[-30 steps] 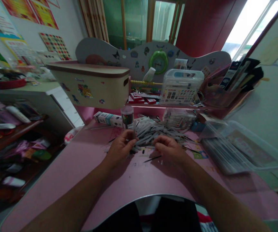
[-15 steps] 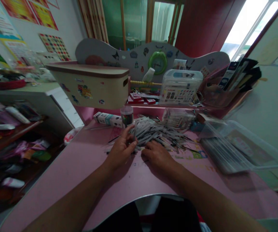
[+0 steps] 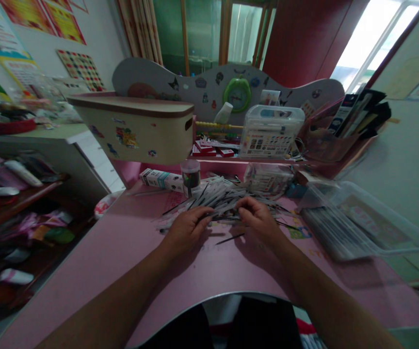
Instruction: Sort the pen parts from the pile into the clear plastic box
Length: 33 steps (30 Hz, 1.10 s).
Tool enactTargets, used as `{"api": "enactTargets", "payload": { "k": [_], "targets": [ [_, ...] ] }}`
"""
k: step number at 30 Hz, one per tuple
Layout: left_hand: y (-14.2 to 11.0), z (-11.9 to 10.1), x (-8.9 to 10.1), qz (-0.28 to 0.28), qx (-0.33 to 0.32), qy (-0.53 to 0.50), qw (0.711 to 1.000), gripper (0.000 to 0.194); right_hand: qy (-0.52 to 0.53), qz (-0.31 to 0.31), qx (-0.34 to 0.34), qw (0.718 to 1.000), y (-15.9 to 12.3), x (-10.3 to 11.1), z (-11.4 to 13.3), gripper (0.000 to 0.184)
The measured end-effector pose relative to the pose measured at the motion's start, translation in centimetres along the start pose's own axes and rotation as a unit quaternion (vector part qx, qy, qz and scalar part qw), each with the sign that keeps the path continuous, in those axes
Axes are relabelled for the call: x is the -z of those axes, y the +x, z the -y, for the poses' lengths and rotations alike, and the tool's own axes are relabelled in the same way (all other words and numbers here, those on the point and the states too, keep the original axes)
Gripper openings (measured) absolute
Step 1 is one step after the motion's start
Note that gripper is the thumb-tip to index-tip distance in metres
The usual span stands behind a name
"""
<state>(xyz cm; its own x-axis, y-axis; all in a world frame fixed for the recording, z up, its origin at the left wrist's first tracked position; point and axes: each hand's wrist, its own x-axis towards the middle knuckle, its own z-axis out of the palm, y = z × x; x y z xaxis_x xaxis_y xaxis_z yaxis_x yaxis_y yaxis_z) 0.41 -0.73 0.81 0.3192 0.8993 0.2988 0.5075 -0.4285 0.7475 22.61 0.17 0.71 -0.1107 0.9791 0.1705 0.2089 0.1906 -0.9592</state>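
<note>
Head cam view: both forearms reach forward over a pink desk [image 3: 86, 271], with the left hand [image 3: 187, 232] and right hand [image 3: 258, 220] palm-down, a little apart, curled into the front edge of one big heap of thin grey-white refills [image 3: 224, 201], way too many to count. Can't tell if either hand's gripping any. One loose black stick [image 3: 229, 238] lies just below, and one small clear cup [image 3: 191, 175] stands behind the left hand.
</note>
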Motion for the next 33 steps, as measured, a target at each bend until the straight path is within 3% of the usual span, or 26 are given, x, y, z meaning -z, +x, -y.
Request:
{"api": "enactTargets", "payload": {
  "k": [7,20,33],
  "targets": [
    [-0.1,-0.2,0.0,0.011,-0.004,0.011,1.000,0.026,0.068,-0.023,0.015,0.997,0.0,0.0,0.6,0.015],
    [0.1,0.0,0.0,0.022,-0.019,0.025,0.999,0.027,0.045,-0.034,-0.008,0.998,-0.4,-0.7,0.9,0.010],
    [0.0,-0.3,0.2,0.035,-0.002,0.015,0.999,0.028,0.069,0.012,-0.035,0.997,-0.4,-0.6,0.7,0.017]
  ]
}}
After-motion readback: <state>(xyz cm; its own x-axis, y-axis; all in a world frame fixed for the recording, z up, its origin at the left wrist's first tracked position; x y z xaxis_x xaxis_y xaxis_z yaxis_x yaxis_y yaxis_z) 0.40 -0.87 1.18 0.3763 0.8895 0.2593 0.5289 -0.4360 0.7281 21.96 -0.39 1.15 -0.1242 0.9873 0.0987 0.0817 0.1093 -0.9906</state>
